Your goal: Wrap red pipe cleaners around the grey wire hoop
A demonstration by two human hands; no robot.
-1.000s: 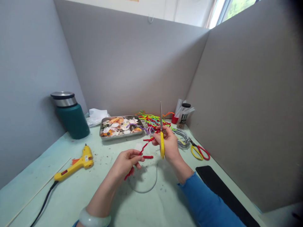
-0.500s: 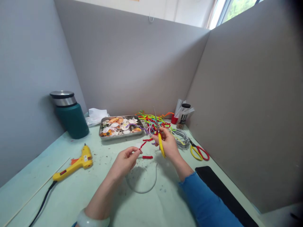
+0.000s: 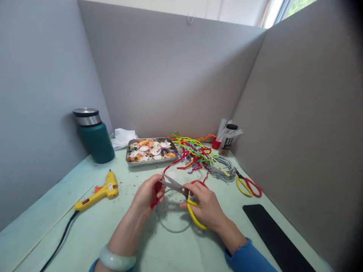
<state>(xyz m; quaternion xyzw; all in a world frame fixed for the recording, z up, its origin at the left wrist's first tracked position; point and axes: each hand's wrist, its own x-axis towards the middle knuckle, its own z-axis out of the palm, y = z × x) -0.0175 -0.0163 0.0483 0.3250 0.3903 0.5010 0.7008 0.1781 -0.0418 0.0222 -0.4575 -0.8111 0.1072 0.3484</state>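
My left hand [image 3: 146,194] is closed on red yarn [image 3: 170,165]. One end hangs below its fingers, and a strand runs back toward a heap of coloured yarn [image 3: 195,149]. In my right hand [image 3: 210,207] are scissors [image 3: 174,185] with one yellow and one red handle loop. Their blades are parted and point left, with the tips at my left fingertips and the yarn. Beneath both hands a curved grey wire [image 3: 177,231] lies on the table. Part of the yarn is hidden inside my left hand.
At the back stand a tray of shells [image 3: 150,163], a green flask [image 3: 96,141], a red cup [image 3: 216,143] and a black-lidded jar [image 3: 229,141]. On the left lies a yellow glue gun [image 3: 98,194]. A wire coil [image 3: 222,169], second scissors [image 3: 248,186] and black strip [image 3: 273,232] are right.
The scissors have swung from pointing up to pointing left and come down to my left hand. My left hand has gathered the red yarn, and a strand now stretches back from it.
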